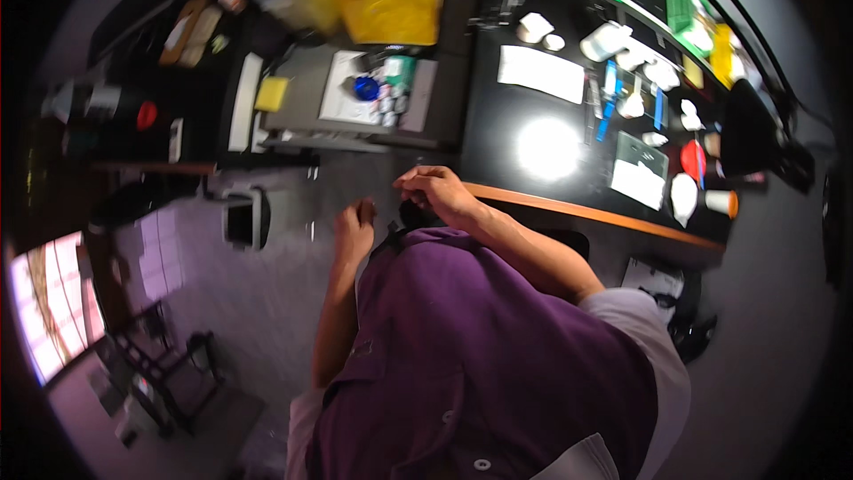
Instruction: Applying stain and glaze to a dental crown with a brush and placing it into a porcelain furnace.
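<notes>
And there's the bright window (75, 293) blazing near nine o'clock, grey floor (258, 320) at eight, black counter (494, 144) gleaming at two!

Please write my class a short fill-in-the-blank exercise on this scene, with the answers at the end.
1. The hand nearer the black desk is the person's ____ one.
2. In the picture, the small yellow pad lies to the ____ of the blue round object.
3. The large bag at top centre is ____.

Missing words: right; left; yellow
</notes>
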`<state>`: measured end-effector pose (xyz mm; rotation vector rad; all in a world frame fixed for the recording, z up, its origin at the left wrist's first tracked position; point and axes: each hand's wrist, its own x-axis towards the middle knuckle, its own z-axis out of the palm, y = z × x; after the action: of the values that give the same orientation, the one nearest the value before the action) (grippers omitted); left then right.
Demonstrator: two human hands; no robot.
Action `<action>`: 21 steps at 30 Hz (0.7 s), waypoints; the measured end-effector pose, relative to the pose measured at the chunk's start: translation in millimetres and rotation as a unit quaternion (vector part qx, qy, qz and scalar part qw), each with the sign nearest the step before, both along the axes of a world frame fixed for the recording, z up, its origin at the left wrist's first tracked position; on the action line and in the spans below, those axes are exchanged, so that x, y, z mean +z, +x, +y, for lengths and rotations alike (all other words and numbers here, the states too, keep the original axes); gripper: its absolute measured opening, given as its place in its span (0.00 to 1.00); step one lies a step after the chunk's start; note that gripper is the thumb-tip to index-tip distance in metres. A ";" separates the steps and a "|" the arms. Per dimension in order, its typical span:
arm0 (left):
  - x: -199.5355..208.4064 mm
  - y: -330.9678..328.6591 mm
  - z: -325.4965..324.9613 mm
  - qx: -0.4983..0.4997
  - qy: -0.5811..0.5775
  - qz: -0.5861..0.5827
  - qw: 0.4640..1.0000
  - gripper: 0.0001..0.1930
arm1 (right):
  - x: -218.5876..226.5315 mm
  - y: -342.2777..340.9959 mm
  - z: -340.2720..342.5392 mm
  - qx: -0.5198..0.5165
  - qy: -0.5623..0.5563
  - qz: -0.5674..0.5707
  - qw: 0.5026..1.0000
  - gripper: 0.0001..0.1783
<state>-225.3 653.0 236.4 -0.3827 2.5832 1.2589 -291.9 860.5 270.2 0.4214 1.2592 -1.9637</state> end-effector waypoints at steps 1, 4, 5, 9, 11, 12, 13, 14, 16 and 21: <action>-12.9 5.1 -17.0 0.019 0.023 0.027 0.999 0.17 | -2.6 4.6 -11.3 -0.007 0.001 0.006 1.000 0.06; -52.3 24.4 -68.3 0.063 -0.018 0.045 0.997 0.16 | 6.1 19.7 -31.0 0.005 -0.019 0.009 1.000 0.05; -64.4 32.1 -81.2 0.103 -0.010 0.032 0.994 0.14 | -2.8 24.3 -30.9 -0.002 -0.037 0.004 0.999 0.05; -111.2 68.2 -150.3 0.258 0.151 -0.099 0.949 0.13 | -18.7 29.0 -26.5 -0.004 0.043 -0.005 0.999 0.07; -140.4 89.5 -187.5 0.343 0.230 -0.132 0.901 0.13 | -16.2 27.3 -19.6 -0.015 0.078 -0.008 0.997 0.08; -155.9 99.5 -208.3 0.395 0.252 -0.115 0.876 0.12 | -16.8 29.5 -14.6 -0.018 0.084 -0.005 0.996 0.08; -166.5 104.5 -229.1 0.444 0.276 -0.097 0.847 0.11 | -13.0 33.5 -11.4 -0.011 0.090 -0.005 0.996 0.08; -171.0 100.9 -251.4 0.457 0.262 -0.095 0.845 0.10 | -8.1 32.7 -6.0 -0.030 0.110 -0.009 0.993 0.08; -179.2 102.2 -311.9 0.476 0.236 -0.019 0.847 0.09 | 2.2 21.1 -8.0 -0.047 0.135 -0.007 0.990 0.09; -152.3 71.9 -412.9 0.612 0.232 0.007 0.756 0.29 | 2.3 12.3 -6.4 -0.057 0.159 0.006 0.986 0.10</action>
<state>-153.4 240.0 84.1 -2.1180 1.7015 2.1072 -279.6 854.1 272.6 0.6538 1.5941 -1.8617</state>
